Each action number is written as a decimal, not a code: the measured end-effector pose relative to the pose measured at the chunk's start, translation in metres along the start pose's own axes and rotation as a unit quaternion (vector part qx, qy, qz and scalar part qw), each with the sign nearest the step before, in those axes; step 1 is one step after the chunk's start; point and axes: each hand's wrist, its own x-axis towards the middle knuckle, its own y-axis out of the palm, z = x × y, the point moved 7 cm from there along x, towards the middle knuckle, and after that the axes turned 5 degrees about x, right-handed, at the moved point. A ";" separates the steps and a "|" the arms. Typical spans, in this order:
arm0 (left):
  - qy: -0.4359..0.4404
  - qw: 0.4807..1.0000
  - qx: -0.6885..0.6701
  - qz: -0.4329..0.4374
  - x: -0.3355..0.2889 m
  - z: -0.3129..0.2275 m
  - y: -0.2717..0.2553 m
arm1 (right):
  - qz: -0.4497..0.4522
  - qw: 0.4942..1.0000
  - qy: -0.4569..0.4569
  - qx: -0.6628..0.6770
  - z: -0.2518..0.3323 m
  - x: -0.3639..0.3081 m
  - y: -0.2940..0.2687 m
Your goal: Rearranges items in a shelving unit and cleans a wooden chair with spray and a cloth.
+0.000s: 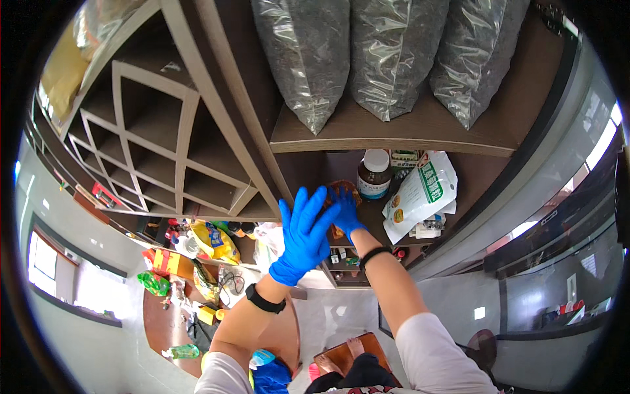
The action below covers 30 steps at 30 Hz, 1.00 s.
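Note:
Both my hands wear blue gloves. My left hand is raised in front of the cabinet's upright, its fingers stretched and spread, holding nothing. My right hand reaches into the lower shelf compartment, fingers extended over a reddish-orange patterned item; that item is partly hidden, and its kind cannot be made out. Right beside it stands a dark brown bottle with a white cap and a blue-and-white label. A white pouch with a green panel leans further right, with small packages around it.
Three clear bags of dark material lie on the shelf above. A diamond-lattice rack is at the left. Below it, a cluttered counter holds a yellow bag. My bare feet stand on a brown stool.

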 end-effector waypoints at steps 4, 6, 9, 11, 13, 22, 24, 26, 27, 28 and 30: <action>-0.035 0.979 0.149 0.135 -0.008 0.030 0.033 | 0.028 0.995 0.092 0.009 0.009 0.059 0.014; -0.027 0.975 0.194 0.107 -0.012 0.036 0.035 | 0.038 0.990 0.133 0.019 0.004 0.078 0.019; 0.021 0.968 0.234 0.087 -0.015 0.034 0.032 | 0.013 0.990 0.138 0.007 -0.004 0.106 0.024; 0.052 0.963 0.256 0.062 -0.019 0.031 0.029 | -0.005 0.990 0.141 0.011 -0.008 0.124 0.025; 0.083 0.962 0.259 0.039 -0.020 0.026 0.032 | -0.010 0.992 0.127 0.000 -0.020 0.140 0.027; 0.071 0.971 0.220 0.065 -0.019 0.029 0.039 | -0.086 0.995 0.019 -0.039 0.010 0.067 0.012; 0.078 0.980 0.177 0.045 -0.008 0.020 0.046 | -0.040 0.999 -0.003 0.010 0.005 0.034 -0.001; 0.062 0.979 0.185 0.057 -0.018 0.041 0.023 | -0.001 0.996 -0.004 0.092 0.077 -0.014 0.003; 0.067 0.979 0.184 0.051 -0.015 0.037 0.025 | -0.091 0.991 -0.049 0.081 0.083 -0.037 -0.012; 0.055 0.984 0.163 0.056 -0.011 0.033 0.029 | -0.183 0.976 -0.094 0.066 0.087 -0.063 -0.028; 0.061 0.983 0.166 0.053 -0.008 0.030 0.029 | -0.083 0.974 -0.051 0.203 0.088 -0.097 -0.023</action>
